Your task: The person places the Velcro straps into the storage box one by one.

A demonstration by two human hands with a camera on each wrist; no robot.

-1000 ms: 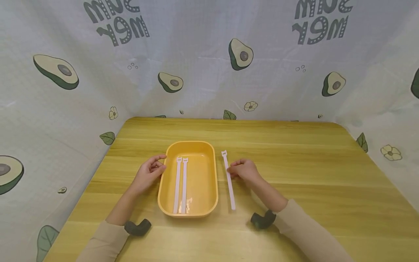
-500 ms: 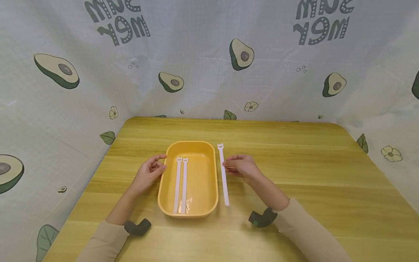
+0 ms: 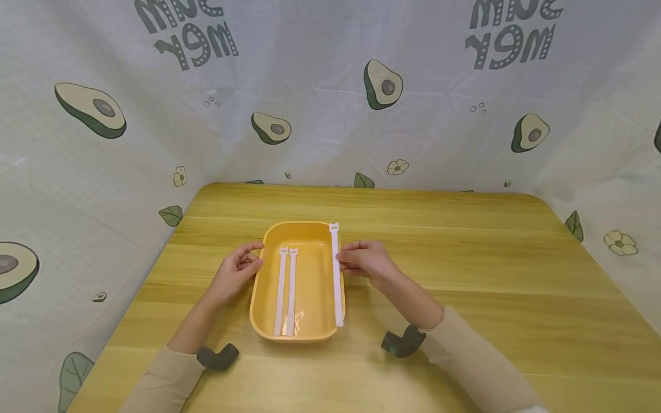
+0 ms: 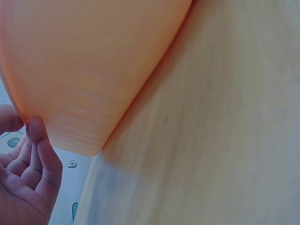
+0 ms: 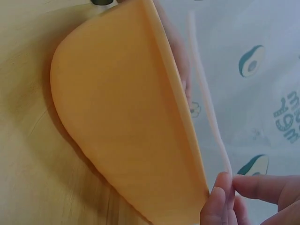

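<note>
A yellow tray (image 3: 316, 298) stands on the wooden table, and two pale hook-and-loop cable ties, a left one (image 3: 280, 295) and a right one (image 3: 291, 292), lie side by side inside it. My left hand (image 3: 234, 276) pinches the tray's left rim; in the left wrist view, fingertips (image 4: 36, 129) meet at that edge. Between thumb and fingers, my right hand (image 3: 369, 263) pinches a third cable tie (image 3: 338, 287) by its middle, above the tray's right rim. The right wrist view shows this tie (image 5: 208, 103) raised beyond the rim, apart from it.
The wooden table (image 3: 480, 275) extends well to the right of the tray. A white curtain (image 3: 320, 69) printed with avocados surrounds its back and sides. Dark curved pieces sit at the left wrist (image 3: 218, 358) and the right wrist (image 3: 403, 342).
My right hand has lifted the third cable tie from beside the tray and carried it left over the right rim. The left hand and tray have stayed put.
</note>
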